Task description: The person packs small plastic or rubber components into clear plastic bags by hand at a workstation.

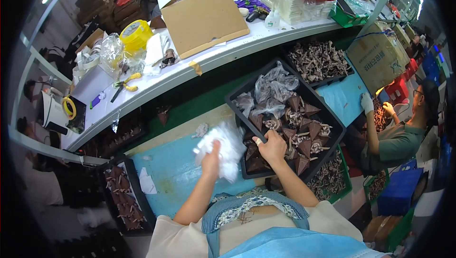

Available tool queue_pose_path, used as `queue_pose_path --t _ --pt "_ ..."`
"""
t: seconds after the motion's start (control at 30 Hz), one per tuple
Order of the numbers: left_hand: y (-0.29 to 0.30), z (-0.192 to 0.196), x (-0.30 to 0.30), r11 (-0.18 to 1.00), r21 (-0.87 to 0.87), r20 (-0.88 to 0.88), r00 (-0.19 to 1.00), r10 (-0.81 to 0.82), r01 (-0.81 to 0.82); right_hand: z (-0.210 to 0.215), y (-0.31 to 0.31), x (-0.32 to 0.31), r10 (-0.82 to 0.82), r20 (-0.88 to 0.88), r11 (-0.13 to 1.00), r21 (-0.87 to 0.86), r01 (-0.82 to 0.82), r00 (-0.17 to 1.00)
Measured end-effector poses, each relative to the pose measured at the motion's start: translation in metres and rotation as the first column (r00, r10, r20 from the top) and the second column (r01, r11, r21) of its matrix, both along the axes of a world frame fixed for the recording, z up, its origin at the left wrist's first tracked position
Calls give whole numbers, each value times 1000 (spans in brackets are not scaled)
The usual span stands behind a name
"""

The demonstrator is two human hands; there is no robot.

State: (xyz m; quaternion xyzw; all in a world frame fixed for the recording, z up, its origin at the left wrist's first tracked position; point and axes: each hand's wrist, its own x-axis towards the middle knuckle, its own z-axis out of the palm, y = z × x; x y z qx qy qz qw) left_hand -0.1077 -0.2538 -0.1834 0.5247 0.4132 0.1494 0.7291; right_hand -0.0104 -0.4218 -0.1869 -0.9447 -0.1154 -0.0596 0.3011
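A crumpled bundle of white plastic bags [221, 151], smeared by motion, is gripped in my left hand [211, 160] over the blue work mat [171, 179]. My right hand [273, 147] is closed over the near left rim of a black crate [339, 127]. Inside that crate lie several brown cone-shaped pieces [302, 164] with pale, curly leg-like parts, and clear plastic bags [275, 89] at its far end. A small pale crumpled scrap [200, 130] rests on the mat beyond the bundle.
At the left, a dark tray [124, 201] holds rows of brown pieces. A white bench [142, 84] ahead carries an open cardboard box [204, 23], yellow tape rolls [135, 35] and yellow-handled pliers [127, 83]. At the right, a gloved co-worker [399, 139] handles brown parts.
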Motion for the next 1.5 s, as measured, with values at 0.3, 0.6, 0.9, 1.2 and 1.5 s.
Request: queue_pose_path --t 0.3,0.6,0.9,1.2,1.5 --pt "-55 -124 13 854 349 -112 922 -371 386 11 -24 -38 163 75 886 427 -180 984" --pt "-47 -58 32 795 -294 66 841 -536 530 -3 -40 -87 372 -230 845 485 -225 899" --pt "-33 -75 45 722 149 -87 736 -671 676 -45 -20 -73 257 -127 935 284 -213 958" --pt "-28 -89 21 880 31 -86 879 -469 473 -53 -20 -69 47 -383 998 55 -28 922" --pt "35 -21 3 883 -235 8 909 -416 406 -53 -10 -69 369 -234 919 -53 -391 899"
